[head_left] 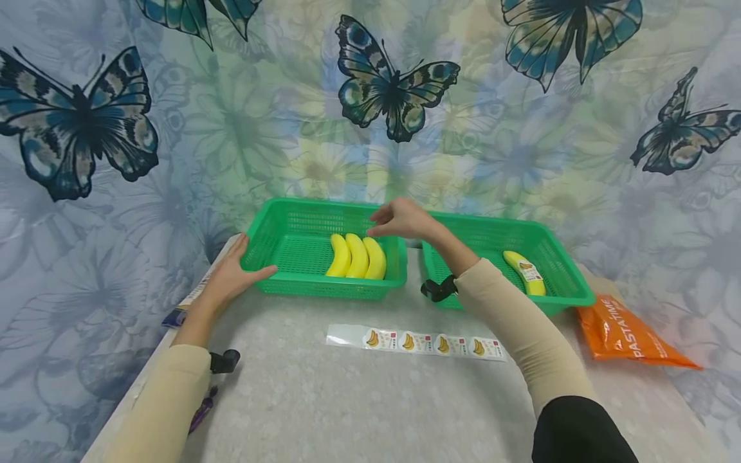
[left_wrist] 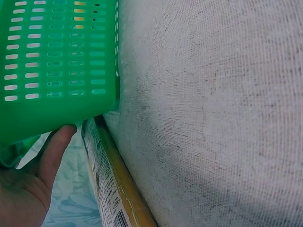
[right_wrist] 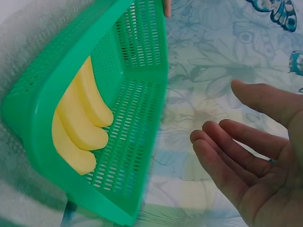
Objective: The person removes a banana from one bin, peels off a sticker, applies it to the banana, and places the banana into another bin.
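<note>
A green perforated basket [head_left: 321,288] stands ahead of me, just short of 12 o'clock; my left hand [head_left: 230,273] touches its 9 o'clock end, fingers spread; my right hand [head_left: 403,219], relaxed and empty, hovers near 2 o'clock; three yellow bananas [head_left: 357,256] lie inside, toward 3 o'clock.

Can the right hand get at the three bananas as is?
Likely yes: the right hand is empty, fingers free, near the basket's right end. The three bananas lie uncovered in the open-topped green basket; nothing visible blocks the way.
</note>
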{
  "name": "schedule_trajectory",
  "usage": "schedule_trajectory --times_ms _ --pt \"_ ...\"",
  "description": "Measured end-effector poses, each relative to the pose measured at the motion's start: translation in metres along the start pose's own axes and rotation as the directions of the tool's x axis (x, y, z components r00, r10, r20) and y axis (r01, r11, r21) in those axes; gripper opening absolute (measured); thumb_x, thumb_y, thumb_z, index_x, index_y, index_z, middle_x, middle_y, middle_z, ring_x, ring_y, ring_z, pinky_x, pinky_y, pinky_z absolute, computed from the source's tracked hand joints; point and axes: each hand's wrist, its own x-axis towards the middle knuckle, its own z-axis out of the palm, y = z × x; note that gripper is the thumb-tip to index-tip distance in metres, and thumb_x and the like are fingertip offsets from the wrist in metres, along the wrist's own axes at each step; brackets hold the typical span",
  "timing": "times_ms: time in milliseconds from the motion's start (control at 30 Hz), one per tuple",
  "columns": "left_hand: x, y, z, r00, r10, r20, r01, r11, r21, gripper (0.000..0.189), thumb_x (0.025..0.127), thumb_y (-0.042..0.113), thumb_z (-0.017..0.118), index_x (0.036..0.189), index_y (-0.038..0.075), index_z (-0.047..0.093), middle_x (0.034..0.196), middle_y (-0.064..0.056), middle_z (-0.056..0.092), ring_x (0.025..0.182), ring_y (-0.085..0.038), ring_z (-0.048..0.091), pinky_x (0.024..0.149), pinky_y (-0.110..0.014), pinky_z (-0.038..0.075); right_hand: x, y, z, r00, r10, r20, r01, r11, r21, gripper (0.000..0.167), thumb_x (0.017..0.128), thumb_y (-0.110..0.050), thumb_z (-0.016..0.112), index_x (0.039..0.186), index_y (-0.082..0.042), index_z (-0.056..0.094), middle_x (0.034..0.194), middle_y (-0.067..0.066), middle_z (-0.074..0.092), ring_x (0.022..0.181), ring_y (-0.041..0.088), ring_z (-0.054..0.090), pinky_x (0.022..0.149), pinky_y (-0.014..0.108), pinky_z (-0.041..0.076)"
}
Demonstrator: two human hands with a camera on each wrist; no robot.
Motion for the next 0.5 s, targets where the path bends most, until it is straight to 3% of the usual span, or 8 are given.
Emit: schedule_trajectory --times_ms 267,500 --pt "0.001 0.0 0.0 1.0 0.004 -0.018 -0.004 1.0 -0.023 0.114 0.081 0.067 0.063 0.155 0.026 -0.012 0.164 0.002 -0.017 0.149 -0.046 -0.002 0.107 -0.077 0.016 0.037 0.005 0.005 1.0 0.003 0.031 -0.004 1.0 0.007 0.047 0.087 -0.035 0.072 0.127 -0.01 0.065 0.123 0.01 0.068 0.108 0.021 0.066 0.089 0.035 0.056" --pt "0.001 -0.003 0.002 1.0 0.009 -0.026 -0.009 1.0 -0.023 0.114 0.081 0.069 0.063 0.155 0.026 -0.011 0.165 0.0 -0.015 0.149 -0.047 0.001 0.106 -0.077 0.017 0.068 0.009 0.013 0.998 0.024 0.063 -0.027 0.999 0.036 0.047 0.087 -0.033 0.074 0.125 -0.008 0.066 0.12 0.011 0.069 0.093 0.02 0.07 0.081 0.03 0.058"
